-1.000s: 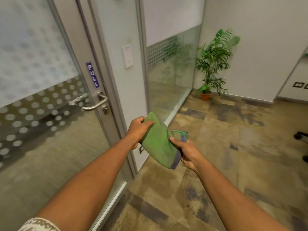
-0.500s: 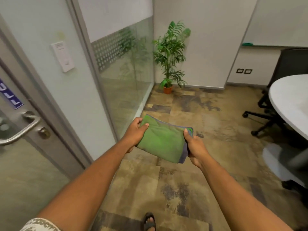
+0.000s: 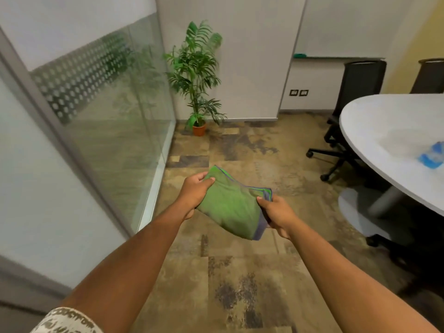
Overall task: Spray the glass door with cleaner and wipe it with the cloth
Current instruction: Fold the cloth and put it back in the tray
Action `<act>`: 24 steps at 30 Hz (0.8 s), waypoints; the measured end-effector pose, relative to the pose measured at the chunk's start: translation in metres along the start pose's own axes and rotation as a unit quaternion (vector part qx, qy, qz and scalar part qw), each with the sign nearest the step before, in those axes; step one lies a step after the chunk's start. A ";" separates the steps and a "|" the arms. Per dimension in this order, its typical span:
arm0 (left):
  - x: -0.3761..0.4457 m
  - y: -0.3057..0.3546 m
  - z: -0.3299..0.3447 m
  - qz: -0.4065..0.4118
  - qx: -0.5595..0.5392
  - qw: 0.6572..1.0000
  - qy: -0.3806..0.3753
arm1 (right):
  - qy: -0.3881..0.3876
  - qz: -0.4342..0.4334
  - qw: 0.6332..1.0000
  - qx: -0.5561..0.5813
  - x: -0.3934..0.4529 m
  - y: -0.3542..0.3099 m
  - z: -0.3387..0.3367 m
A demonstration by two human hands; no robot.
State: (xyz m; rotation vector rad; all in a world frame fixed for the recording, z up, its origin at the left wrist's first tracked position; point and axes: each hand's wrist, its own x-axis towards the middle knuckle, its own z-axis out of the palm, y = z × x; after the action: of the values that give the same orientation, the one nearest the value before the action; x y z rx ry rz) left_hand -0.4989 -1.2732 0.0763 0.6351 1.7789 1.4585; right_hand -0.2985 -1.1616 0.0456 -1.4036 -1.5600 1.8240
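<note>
A folded green cloth (image 3: 230, 207) with a blue-grey edge hangs between both hands, above the carpet. My left hand (image 3: 195, 192) pinches its upper left corner. My right hand (image 3: 276, 216) grips its right edge. The glass door is out of view to the left; only a glass wall panel (image 3: 115, 131) with a dotted frosted band shows. A blurred blue thing (image 3: 431, 156) lies on the white table at the right edge; I cannot tell whether it is the cleaner.
A round white table (image 3: 384, 140) fills the right side, with black office chairs (image 3: 355, 111) behind it. A potted plant (image 3: 198, 92) stands in the far corner. Patterned carpet (image 3: 228, 272) spreads ahead and below my arms.
My view has swung right, away from the door and its handle, toward the table and chairs. Both hands keep hold of the cloth, now spread flatter between them.
</note>
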 end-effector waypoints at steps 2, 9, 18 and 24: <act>0.017 0.004 0.014 0.009 0.023 1.000 -0.008 | 0.013 0.009 0.999 -0.033 0.013 -0.004 -0.007; 0.080 0.012 0.092 0.050 0.145 0.986 -0.064 | 0.012 0.036 0.998 0.044 0.061 -0.036 -0.044; 0.148 0.062 0.229 0.185 0.399 0.893 -0.096 | -0.008 0.023 0.987 0.162 0.147 -0.103 -0.134; 0.188 0.082 0.302 0.208 0.449 0.850 -0.183 | -0.001 -0.002 0.994 0.105 0.198 -0.121 -0.205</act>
State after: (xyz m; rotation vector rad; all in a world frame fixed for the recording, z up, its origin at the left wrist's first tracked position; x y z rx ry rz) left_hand -0.3796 -0.9285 0.0878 1.7334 2.0131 0.5643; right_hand -0.2522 -0.8577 0.0867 -1.3003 -1.3259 1.9245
